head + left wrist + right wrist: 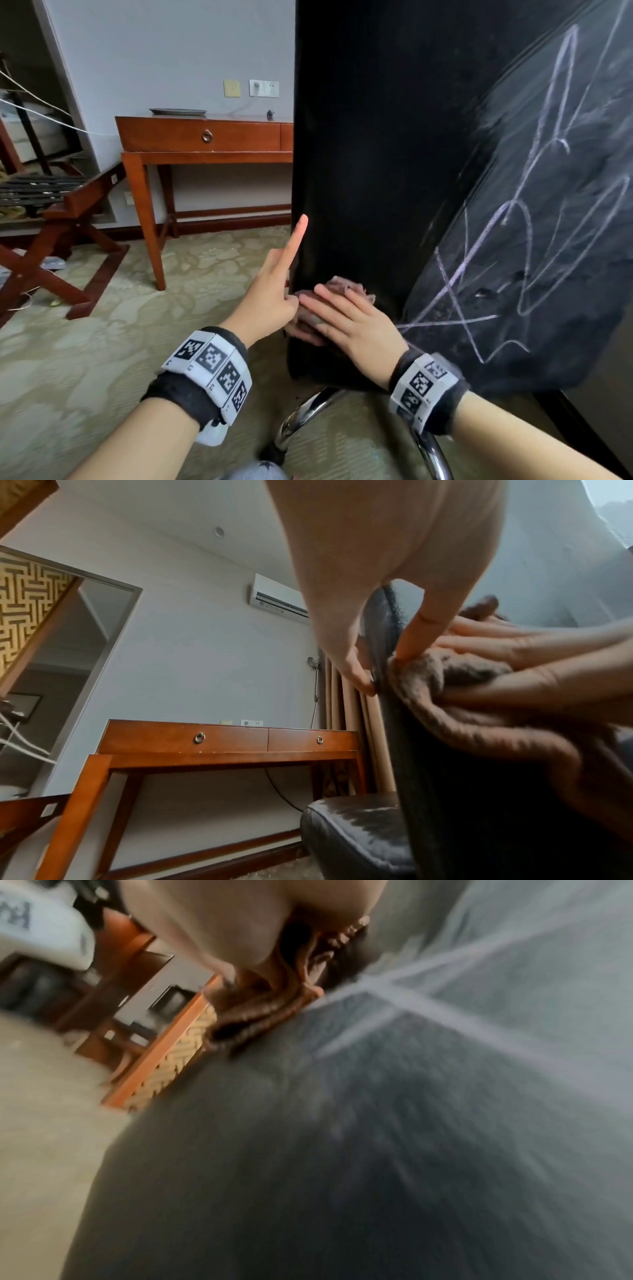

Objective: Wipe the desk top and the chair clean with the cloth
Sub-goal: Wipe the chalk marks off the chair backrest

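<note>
- wooden desk (202,137) stands against the wall at the left, well apart from the hands; red-brown varnished wood with ring-pull drawers and a flat grey plate (178,111) on top. nobody is touching its top here, so that half of the task looks to be out of hand for now.
- left hand (270,298) sits at the left edge of the chair back (376,154), index finger straight up along that edge, thumb tip down against the cloth. the other fingers go round the edge where i cannot see them; the left wrist view suggests the hand pinches the edge. my guess is it steadies the backrest so it doesn't swing under the rubbing.
- cloth (342,286) is bunched low on the chair back, near its left edge; brownish, nubbly terry, soft and folded thick.
- right hand (356,322) lies flat on the cloth, fingers straight and a little spread, pressing it against the chair rather than gripping it. a flat palm spreads the pressure, which suits wiping.
- further right the chair's dark, slightly pebbled surface carries pale chalk scribbles (534,212), crossing lines not yet wiped; the patch by the cloth looks plain black. a chrome tube (301,414) curves below.
</note>
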A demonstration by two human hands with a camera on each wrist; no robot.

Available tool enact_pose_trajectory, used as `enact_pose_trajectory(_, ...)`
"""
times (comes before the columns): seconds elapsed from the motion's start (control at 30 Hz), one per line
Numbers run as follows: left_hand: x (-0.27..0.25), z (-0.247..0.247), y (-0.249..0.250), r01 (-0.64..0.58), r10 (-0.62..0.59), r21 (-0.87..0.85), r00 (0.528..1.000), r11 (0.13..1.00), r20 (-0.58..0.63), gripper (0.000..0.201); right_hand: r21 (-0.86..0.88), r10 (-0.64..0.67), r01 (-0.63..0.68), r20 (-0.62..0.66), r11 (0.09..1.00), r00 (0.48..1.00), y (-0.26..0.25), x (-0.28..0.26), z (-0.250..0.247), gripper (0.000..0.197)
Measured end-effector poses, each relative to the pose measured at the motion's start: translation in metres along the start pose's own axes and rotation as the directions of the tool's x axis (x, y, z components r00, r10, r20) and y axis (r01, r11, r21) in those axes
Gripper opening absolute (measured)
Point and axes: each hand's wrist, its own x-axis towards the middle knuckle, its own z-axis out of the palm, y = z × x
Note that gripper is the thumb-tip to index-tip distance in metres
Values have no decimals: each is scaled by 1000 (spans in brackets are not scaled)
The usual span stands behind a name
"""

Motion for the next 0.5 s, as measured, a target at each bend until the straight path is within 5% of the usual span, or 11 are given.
enact_pose_trajectory(0.17,-1,5,-9,21,-19,34,999,999,-40,111,6,-198,209,353,978,914,-61,-75,62,45)
enact_pose_trajectory(0.27,-6,9,-23,65,-61,100,997,993,-38,116,-43,-187,198,186,979,965,-38,-70,47,44)
enact_pose_trajectory(0.37,-15,21,-31,152,-143,133,987,979,-79,125,-7,44,-44,30,999,999,13,-43,-1,46)
enact_pose_trajectory(0.5,-29,43,-27,163,-150,314,986,935,-66,123,-14,99,-98,29,995,995,19,-54,-3,53)
